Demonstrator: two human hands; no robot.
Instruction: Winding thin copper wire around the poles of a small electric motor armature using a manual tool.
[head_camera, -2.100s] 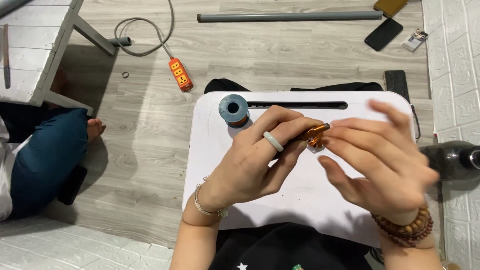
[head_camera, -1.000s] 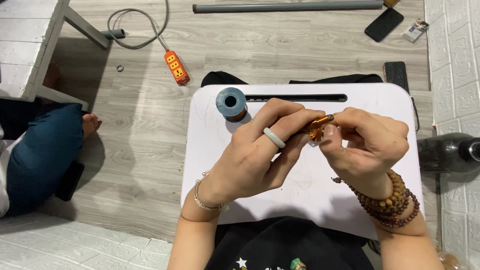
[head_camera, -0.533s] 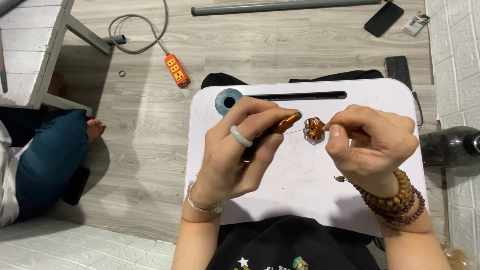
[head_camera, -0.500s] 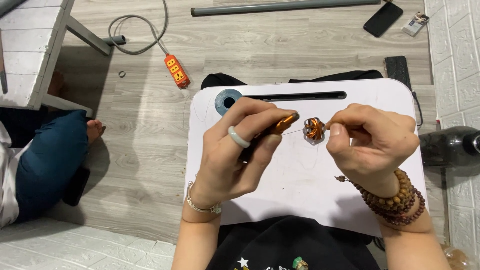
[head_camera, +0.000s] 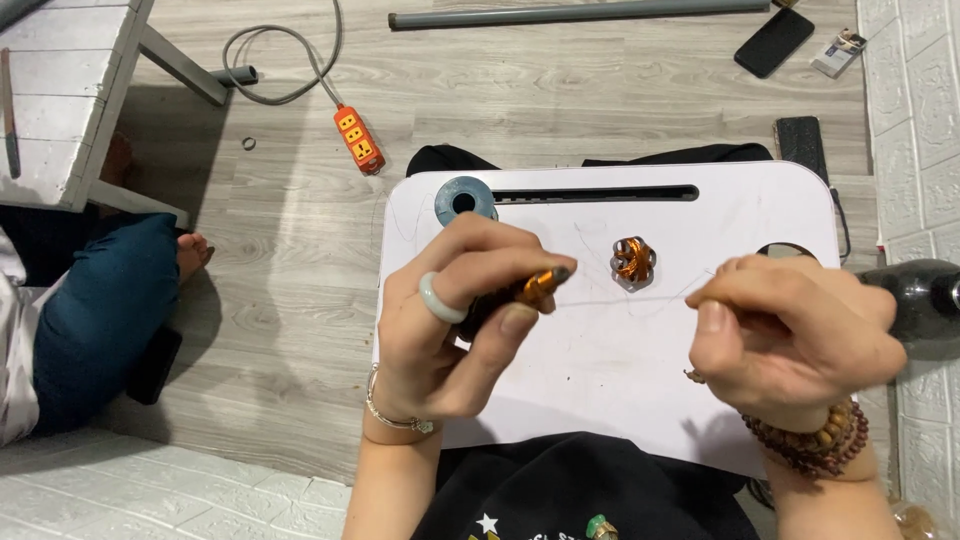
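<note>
Looking down from the head camera, the left hand (head_camera: 450, 320) is curled shut around a dark tool with an orange collar (head_camera: 530, 290), thumb below and fingers over the top, so that only the tool's tip sticks out toward the right. A pale green ring (head_camera: 440, 298) sits on one finger of that hand, and a thin bracelet (head_camera: 392, 418) circles its wrist. Just right of the tool's tip, and apart from it, a small orange and silver wound part (head_camera: 633, 262) rests on the white lap table (head_camera: 620, 390).

The right hand (head_camera: 790, 335) is well to the right of the wound part, with thumb and forefinger pinched together on the end of a fine wire (head_camera: 640, 300). The wire runs as a faint line from that pinch leftward to the tool's tip, passing just below the wound part. Brown bead bracelets (head_camera: 815, 440) wrap the right wrist.

Above the left hand, at the table's far edge, stands a grey spool (head_camera: 465, 200) beside a long dark slot (head_camera: 595, 193). Beyond the table, on the wood floor, lie an orange power strip (head_camera: 358, 138) with a grey cable, a grey pipe (head_camera: 580, 15) and a black phone (head_camera: 773, 42). Far left of the left hand, another person's leg in blue trousers (head_camera: 95, 320) rests on the floor, with a bare foot showing.
</note>
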